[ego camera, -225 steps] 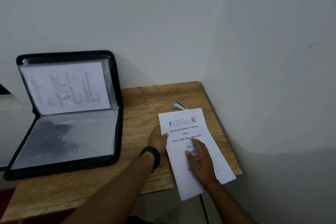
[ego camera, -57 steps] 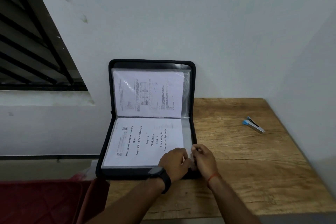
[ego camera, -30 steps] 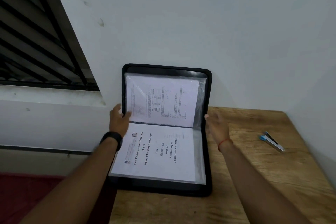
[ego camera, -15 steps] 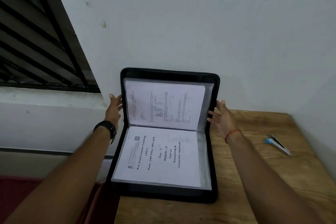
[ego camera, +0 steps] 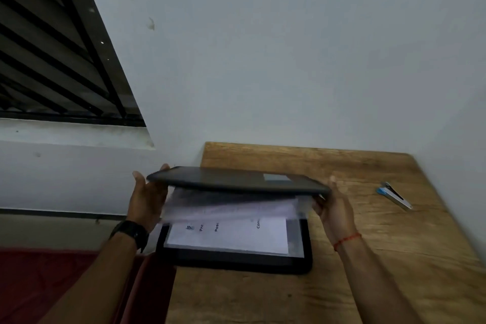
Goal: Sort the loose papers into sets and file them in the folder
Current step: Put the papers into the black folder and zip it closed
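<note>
Folder (ego camera: 236,263), black, half-shut at the left end of the wooden table (ego camera: 368,258), papers (ego camera: 228,234) sleeved inside: cover (ego camera: 236,181) steadied by the left hand (ego camera: 147,200), fingers straight against its left edge, and by the right hand (ego camera: 335,208) at its right edge, grip not discernible. The cover is best lowered evenly, so no sleeve (ego camera: 295,231) is caught. Stapler (ego camera: 394,195) noted well apart rightward; white wall (ego camera: 289,60) behind, louvred window (ego camera: 52,60) and red cloth (ego camera: 52,284) leftward.

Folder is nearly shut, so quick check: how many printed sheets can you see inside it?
2. One sheet lies flat in the lower half of the folder; another sheet hangs blurred in a sleeve under the half-shut cover. More may be hidden behind them.
</note>
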